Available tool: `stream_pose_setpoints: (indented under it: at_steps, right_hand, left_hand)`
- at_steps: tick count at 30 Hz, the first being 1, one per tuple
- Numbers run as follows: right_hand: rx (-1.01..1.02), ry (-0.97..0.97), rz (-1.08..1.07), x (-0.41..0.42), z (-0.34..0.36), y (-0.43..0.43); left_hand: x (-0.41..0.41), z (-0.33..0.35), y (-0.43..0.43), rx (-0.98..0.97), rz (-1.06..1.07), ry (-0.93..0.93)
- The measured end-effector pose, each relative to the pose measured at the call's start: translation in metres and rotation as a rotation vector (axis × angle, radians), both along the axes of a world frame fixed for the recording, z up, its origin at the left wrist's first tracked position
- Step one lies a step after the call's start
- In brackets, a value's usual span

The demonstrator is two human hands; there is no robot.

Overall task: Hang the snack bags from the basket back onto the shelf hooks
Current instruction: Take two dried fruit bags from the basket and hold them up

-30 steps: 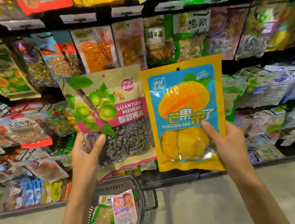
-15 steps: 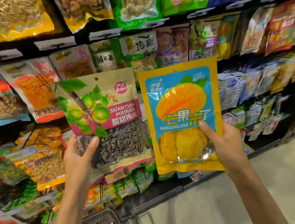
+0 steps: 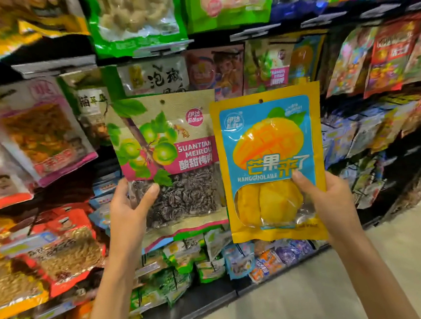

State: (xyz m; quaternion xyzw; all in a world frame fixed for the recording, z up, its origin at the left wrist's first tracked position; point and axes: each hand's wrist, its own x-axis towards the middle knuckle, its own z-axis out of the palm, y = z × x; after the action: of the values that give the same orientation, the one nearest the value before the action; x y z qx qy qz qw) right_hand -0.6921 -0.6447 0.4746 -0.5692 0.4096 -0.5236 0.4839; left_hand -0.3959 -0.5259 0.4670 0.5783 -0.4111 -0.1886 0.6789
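I've carried both bags up along the shelf [image 3: 206, 40]; the basket is out of sight. My left hand [image 3: 130, 212] pinches the plum bag [image 3: 174, 160] and my right hand [image 3: 327, 200] the mango bag [image 3: 270, 159], both unhung. Next, I think, comes threading the hang holes beside the matching packs [image 3: 267, 65].

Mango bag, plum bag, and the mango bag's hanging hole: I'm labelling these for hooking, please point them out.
mango bag [image 3: 266, 139]: head view, on the printed mango.
plum bag [image 3: 182, 200]: head view, on the clear window.
hanging hole [image 3: 260, 101]: head view, near the mango bag's top edge.

plum bag [image 3: 168, 160], mango bag [image 3: 271, 164], upright, side-by-side
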Motion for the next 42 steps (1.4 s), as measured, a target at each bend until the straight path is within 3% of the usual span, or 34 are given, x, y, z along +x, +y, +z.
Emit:
stream_pose_setpoints:
  at_steps: [7, 23, 35, 42]
  right_hand:
    - [0.05, -0.03, -0.089, -0.045, -0.015, -0.067]
    - [-0.067, 0.013, 0.053, -0.164, 0.008, -0.262]
    - [-0.108, -0.072, 0.098, -0.224, 0.012, -0.319]
    - [-0.085, -0.095, 0.127, -0.241, 0.014, -0.34]
  left_hand:
    - [-0.039, 0.005, -0.076, 0.047, -0.018, -0.027]
    - [-0.179, 0.004, -0.247, -0.083, 0.117, 0.058]
    - [-0.238, 0.028, -0.327, -0.067, 0.142, -0.004]
    - [-0.231, 0.026, -0.35, -0.047, 0.18, 0.033]
